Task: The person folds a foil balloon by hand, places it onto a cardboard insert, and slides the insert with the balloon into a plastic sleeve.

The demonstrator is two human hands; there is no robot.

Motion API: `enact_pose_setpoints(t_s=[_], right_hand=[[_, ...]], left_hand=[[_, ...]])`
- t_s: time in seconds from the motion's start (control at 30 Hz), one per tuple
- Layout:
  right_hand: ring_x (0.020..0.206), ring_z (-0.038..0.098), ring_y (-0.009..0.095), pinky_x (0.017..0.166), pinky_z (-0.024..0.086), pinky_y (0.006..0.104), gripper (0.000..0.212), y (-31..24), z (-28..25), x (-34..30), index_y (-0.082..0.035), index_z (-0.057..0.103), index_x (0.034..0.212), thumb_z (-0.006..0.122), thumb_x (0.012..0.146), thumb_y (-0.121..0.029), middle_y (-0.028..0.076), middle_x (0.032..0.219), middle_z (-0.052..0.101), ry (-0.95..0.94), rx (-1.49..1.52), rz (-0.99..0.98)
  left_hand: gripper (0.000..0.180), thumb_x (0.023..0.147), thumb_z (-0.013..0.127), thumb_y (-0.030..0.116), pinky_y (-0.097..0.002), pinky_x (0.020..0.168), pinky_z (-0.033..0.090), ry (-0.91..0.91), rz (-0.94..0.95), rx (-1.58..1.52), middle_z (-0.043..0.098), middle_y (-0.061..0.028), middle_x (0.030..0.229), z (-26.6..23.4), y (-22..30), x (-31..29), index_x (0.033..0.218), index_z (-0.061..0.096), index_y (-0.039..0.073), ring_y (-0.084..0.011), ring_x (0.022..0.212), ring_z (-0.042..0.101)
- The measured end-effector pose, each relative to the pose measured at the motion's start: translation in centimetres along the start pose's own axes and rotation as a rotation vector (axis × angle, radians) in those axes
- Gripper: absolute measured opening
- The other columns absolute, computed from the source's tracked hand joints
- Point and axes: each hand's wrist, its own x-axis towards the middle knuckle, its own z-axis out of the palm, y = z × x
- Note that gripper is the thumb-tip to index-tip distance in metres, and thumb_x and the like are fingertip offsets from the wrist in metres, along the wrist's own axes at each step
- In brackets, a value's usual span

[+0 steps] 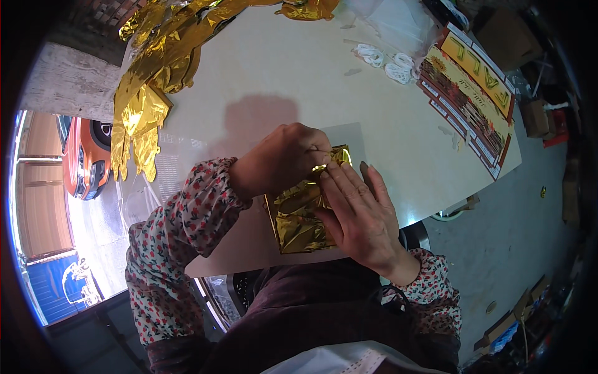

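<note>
Packing workshop: worktable (386, 156), foil stock (149, 81)

Shiny gold foil (298, 215), floral red-and-white sleeves (187, 218), cream table (280, 68).

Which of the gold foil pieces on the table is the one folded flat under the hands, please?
The small folded gold foil piece at the table's near edge, pressed by the left hand and right hand. The other gold foil pile lies loose and crumpled at the far left, untouched.

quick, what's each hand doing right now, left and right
Left hand: closed, pinching the top edge of the folded gold foil piece.
Right hand: open, fingers flat, pressing down on the foil.
</note>
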Motion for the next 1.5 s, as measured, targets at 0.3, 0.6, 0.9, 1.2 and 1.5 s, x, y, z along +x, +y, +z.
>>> enact_pose_setpoints(t_s=[0.3,0.6,0.9,1.2,1.5], right_hand=[[0.131,0.05,0.027,0.11,0.033,0.0501,0.044,-0.1,0.1,-0.1,-0.001,0.062,0.124,0.07,0.086,-0.023,0.014,0.138,0.055,0.0,-0.019,0.005],[0.131,0.051,0.027,0.11,0.034,0.0505,0.043,-0.1,0.1,-0.1,0.0,0.063,0.122,0.071,0.087,-0.023,0.015,0.135,0.057,0.01,-0.021,0.005],[0.131,0.05,0.028,0.11,0.033,0.0498,0.048,-0.2,0.1,0.1,-0.001,0.059,0.127,0.07,0.087,-0.024,0.015,0.135,0.057,0.014,-0.015,0.002],[0.131,0.05,0.028,0.11,0.031,0.0515,0.047,-0.3,0.1,0.1,-0.001,0.06,0.126,0.07,0.087,-0.025,0.015,0.135,0.057,-0.01,-0.043,0.0],[0.132,0.049,0.028,0.112,0.03,0.0505,0.047,-0.3,0.2,0.0,-0.001,0.061,0.126,0.069,0.087,-0.026,0.014,0.136,0.056,-0.03,-0.101,-0.007]], left_hand=[[0.009,0.081,0.064,0.004,-0.0324,0.066,0.053,0.069,0.266,0.111,0.063,-0.0093,0.087,0.6,-1.0,0.1,0.088,0.061,0.0,-0.0252,0.073,0.066],[0.013,0.086,0.064,0.008,-0.03,0.066,0.052,0.083,-0.13,-0.21,0.066,-0.0124,0.073,0.5,0.8,0.1,0.091,0.064,-0.004,-0.0165,0.071,0.066],[0.01,0.083,0.062,0.004,-0.0323,0.063,0.051,0.251,0.02,-0.032,0.063,-0.0132,0.076,1.3,0.2,0.1,0.09,0.061,-0.003,-0.021,0.068,0.064],[0.017,0.083,0.066,0.006,-0.0399,0.078,0.052,0.373,0.133,0.125,0.061,-0.0132,0.096,1.5,-0.7,-2.3,0.099,0.063,0.001,-0.0301,0.089,0.06],[0.044,0.088,0.065,0.01,-0.0435,0.105,0.043,0.215,0.198,0.48,0.056,-0.0191,0.133,1.7,0.0,-6.8,0.129,0.055,0.001,-0.0341,0.126,0.053]])
